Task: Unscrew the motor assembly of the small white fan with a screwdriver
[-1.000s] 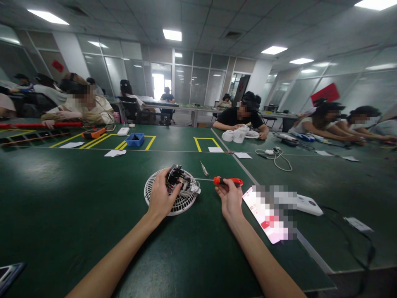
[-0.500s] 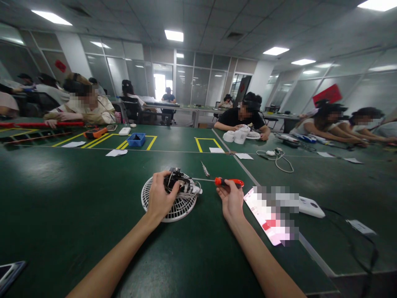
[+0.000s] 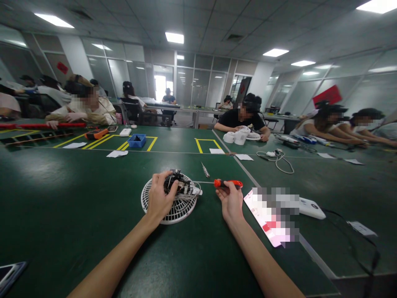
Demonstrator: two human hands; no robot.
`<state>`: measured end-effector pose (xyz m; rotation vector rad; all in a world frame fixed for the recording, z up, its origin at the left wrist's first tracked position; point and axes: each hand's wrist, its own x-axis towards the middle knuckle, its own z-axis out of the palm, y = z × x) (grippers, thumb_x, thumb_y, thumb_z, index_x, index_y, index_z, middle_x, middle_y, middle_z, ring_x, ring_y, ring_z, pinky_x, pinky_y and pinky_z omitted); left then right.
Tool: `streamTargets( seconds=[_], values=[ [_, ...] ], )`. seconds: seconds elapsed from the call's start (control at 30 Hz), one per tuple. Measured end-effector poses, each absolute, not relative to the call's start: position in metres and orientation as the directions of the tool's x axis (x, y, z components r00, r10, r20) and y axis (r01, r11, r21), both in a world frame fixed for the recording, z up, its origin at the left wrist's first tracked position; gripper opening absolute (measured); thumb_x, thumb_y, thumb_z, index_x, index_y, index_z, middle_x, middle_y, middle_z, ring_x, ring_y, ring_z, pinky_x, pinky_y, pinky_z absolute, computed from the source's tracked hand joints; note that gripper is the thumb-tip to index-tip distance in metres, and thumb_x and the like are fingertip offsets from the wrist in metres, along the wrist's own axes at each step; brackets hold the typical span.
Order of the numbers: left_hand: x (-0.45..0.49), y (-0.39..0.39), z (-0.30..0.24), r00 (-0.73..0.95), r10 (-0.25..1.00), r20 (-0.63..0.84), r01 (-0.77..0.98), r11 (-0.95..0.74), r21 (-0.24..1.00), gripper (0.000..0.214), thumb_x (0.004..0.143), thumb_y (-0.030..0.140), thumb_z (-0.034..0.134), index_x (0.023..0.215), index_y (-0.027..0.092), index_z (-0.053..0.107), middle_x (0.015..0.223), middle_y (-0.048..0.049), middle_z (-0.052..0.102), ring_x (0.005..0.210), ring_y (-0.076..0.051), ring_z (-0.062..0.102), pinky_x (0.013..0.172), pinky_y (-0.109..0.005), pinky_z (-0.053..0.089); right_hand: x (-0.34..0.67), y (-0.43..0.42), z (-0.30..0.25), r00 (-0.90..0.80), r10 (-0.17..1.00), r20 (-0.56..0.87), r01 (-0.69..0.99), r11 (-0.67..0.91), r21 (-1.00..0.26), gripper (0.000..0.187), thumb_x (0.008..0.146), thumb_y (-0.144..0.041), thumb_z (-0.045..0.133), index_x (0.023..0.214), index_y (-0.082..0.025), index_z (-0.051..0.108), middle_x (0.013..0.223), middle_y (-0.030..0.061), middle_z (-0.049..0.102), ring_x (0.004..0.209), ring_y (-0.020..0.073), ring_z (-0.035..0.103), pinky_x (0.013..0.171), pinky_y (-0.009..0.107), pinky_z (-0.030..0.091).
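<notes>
My left hand [image 3: 161,193] is closed around a dark fan motor [image 3: 172,182] with wires and white parts. Under the motor lies a round white fan grille [image 3: 180,213], flat on the green table. Between the fingers of my right hand [image 3: 231,198] is a screwdriver [image 3: 228,184] with a red and black handle. Its shaft points left, and the tip reaches the motor's right side; exact contact is too small to tell. Beyond it, a small slim screwdriver [image 3: 205,169] rests on the table.
A lit phone [image 3: 263,219] and a white power strip [image 3: 312,208] lie to the right. Farther off are a blue bin [image 3: 137,140], paper slips [image 3: 117,153] and a coiled cable [image 3: 283,161]. Another person [image 3: 242,116] works across the table; a second phone [image 3: 12,275] is at lower left.
The screwdriver and my right hand have shifted very slightly left. My left hand stays on the motor, and the grille has hardly moved.
</notes>
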<state>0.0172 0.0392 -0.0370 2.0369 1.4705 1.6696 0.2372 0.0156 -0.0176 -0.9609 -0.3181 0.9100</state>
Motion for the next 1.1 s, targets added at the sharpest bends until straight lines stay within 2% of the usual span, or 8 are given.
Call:
streamTargets(
  seconds=[0.13,0.47,0.7,0.9,1.1],
  values=[
    [0.0168,0.0381,-0.0372,-0.084,0.73,0.679,0.584,-0.516,0.627,0.027,0.094,0.037,0.062,0.119,0.026,0.064,0.106,-0.0039,0.056,0.094,-0.022,0.064,0.085,-0.038,0.054,0.237,0.0161,-0.0185,0.607,0.78,-0.151,-0.523,0.25,-0.815,0.027,0.061,-0.022,0.075,0.079,-0.022,0.055,0.066,-0.0016,0.072,0.059,0.0145,0.068,0.053,0.022,0.054],
    [0.0145,0.0401,-0.0402,-0.07,0.719,0.692,0.591,-0.529,0.609,0.029,0.096,0.039,0.06,0.121,0.025,0.063,0.108,-0.0047,0.056,0.096,-0.022,0.063,0.087,-0.039,0.053,0.236,0.0159,-0.0187,0.607,0.78,-0.148,-0.522,0.252,-0.815,0.027,0.059,-0.023,0.074,0.079,-0.021,0.056,0.064,-0.0025,0.071,0.057,0.0143,0.068,0.052,0.022,0.054],
    [0.0131,0.0418,-0.0437,-0.004,0.72,0.694,0.623,-0.541,0.565,0.042,0.1,0.043,0.051,0.14,0.029,0.056,0.107,-0.0051,0.051,0.094,-0.021,0.061,0.087,-0.041,0.055,0.2352,0.0165,-0.0207,0.605,0.785,-0.132,-0.511,0.256,-0.821,0.029,0.058,-0.024,0.075,0.079,-0.022,0.055,0.067,-0.0016,0.073,0.059,0.015,0.069,0.053,0.023,0.055],
    [0.0144,0.0424,-0.0465,0.044,0.732,0.68,0.676,-0.523,0.519,0.043,0.103,0.041,0.043,0.143,0.034,0.056,0.113,-0.0072,0.047,0.099,-0.022,0.059,0.093,-0.046,0.054,0.2341,0.0163,-0.0232,0.604,0.79,-0.105,-0.499,0.273,-0.822,0.035,0.058,-0.026,0.08,0.081,-0.022,0.055,0.066,-0.0032,0.072,0.06,0.0156,0.07,0.055,0.023,0.056],
    [0.0144,0.0403,-0.0413,0.02,0.739,0.673,0.633,-0.531,0.564,0.046,0.101,0.044,0.048,0.146,0.032,0.052,0.11,-0.0063,0.048,0.097,-0.021,0.06,0.089,-0.043,0.056,0.2343,0.0153,-0.0224,0.574,0.812,-0.106,-0.505,0.249,-0.826,0.05,0.056,-0.035,0.092,0.088,-0.022,0.055,0.067,-0.0013,0.072,0.061,0.0167,0.071,0.055,0.023,0.056]
  ],
)
